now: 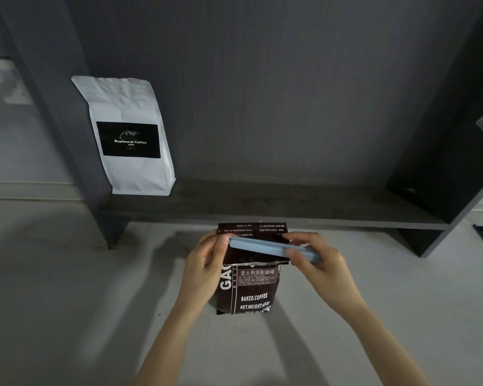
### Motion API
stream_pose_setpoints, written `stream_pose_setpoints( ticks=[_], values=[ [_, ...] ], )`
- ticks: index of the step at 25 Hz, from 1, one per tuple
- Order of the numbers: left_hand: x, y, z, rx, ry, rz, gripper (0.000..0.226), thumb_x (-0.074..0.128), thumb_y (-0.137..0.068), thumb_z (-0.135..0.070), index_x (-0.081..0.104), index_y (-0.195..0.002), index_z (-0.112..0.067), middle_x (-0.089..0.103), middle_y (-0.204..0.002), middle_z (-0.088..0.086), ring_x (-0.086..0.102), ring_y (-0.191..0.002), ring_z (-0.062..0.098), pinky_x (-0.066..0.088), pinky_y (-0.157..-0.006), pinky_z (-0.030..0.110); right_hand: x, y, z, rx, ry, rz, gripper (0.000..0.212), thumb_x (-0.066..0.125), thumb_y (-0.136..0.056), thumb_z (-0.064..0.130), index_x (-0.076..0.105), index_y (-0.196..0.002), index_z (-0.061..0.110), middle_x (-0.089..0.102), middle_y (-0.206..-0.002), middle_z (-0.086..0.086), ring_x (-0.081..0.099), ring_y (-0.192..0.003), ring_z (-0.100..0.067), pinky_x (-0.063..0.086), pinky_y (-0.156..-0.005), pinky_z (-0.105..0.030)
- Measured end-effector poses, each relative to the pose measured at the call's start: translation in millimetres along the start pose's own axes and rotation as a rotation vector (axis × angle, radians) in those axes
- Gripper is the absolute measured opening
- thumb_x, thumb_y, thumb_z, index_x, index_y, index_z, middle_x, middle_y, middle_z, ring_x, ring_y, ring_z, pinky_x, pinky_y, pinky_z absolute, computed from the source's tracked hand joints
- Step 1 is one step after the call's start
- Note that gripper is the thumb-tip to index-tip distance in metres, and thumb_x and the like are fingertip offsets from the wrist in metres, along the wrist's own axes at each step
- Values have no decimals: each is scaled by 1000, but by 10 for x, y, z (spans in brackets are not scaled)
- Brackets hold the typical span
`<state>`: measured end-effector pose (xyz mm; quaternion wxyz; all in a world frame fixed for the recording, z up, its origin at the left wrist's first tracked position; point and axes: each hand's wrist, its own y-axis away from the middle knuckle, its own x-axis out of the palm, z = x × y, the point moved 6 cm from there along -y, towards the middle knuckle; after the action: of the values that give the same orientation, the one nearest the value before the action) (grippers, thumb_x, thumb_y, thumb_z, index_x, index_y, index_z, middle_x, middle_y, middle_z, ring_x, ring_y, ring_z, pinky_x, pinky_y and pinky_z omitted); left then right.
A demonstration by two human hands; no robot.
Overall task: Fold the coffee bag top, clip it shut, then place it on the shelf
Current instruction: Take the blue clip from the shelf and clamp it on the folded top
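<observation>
Coffee bag [248, 291], dark brown with white print, stands upright on the pale floor [67, 288] directly in front of the shelf [262, 207]. Its top is folded over, with the folded flap's print showing upside down. A long light-blue sealing clip [271, 249] lies across the fold, its long axis running crosswise to the bag and roughly parallel to the shelf's front edge.

The left hand [207, 263] grips the bag's left upper corner, thumb pressed at the clip's left end. The right hand [315, 260] is closed around the clip's right end, fingers over and thumb under. Both hands therefore bracket the bag top from opposite sides. Whether the clip has latched cannot be determined.

Judgement: the clipping step is in progress. The shelf board lies just beyond the bag, away from the person, so placement calls for a short lift forward. A white Kopiluwak Coffee bag [129, 137] occupies the shelf's left end; the board directly behind the dark bag and to its right is free. Neither hand is clearly nearer the shelf.
</observation>
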<state>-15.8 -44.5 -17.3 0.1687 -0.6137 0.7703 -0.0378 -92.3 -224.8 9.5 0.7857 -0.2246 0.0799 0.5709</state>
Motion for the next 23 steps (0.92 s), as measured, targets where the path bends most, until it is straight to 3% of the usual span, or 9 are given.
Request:
stream_pose_setpoints(
  ticks=[4,9,13,19,23],
  values=[
    [-4,-5,5,-30,19,-30,23,41,-91,-22,64,-90,-19,64,-91,-11,58,-81,-14,41,-72,0,18,4,25,-35,49,36,35,71,-71,15,59,-83,45,54,-93,10,54,-83,6,41,-68,-2],
    [3,2,-8,-46,12,-83,24,41,-91,-25,64,-90,-16,65,-85,-12,58,-76,-14,42,-67,1,8,24,9,-124,149,29,39,72,-69,16,59,-88,48,52,-98,13,51,-95,-2,45,-70,-6],
    [3,5,-5,-72,19,-56,27,38,-92,-25,63,-89,-16,65,-83,-13,58,-72,-15,42,-64,0,22,18,-12,-88,19,51,26,66,-64,31,67,-85,47,54,-97,8,54,-88,-6,44,-67,-9],
    [-6,15,39,-129,49,-17,30,36,-93,-29,63,-92,-15,66,-84,-12,57,-72,-18,39,-63,-4,44,27,-9,-74,-52,106,27,66,-63,29,68,-81,49,50,-93,4,52,-76,1,42,-64,-8],
    [-46,1,60,-174,83,-54,30,38,-92,-33,65,-78,-28,70,-70,-17,59,-68,-17,40,-59,-2,111,82,-22,-19,-133,180,24,65,-63,27,70,-76,46,48,-98,2,53,-85,3,43,-70,-7]
  ],
)
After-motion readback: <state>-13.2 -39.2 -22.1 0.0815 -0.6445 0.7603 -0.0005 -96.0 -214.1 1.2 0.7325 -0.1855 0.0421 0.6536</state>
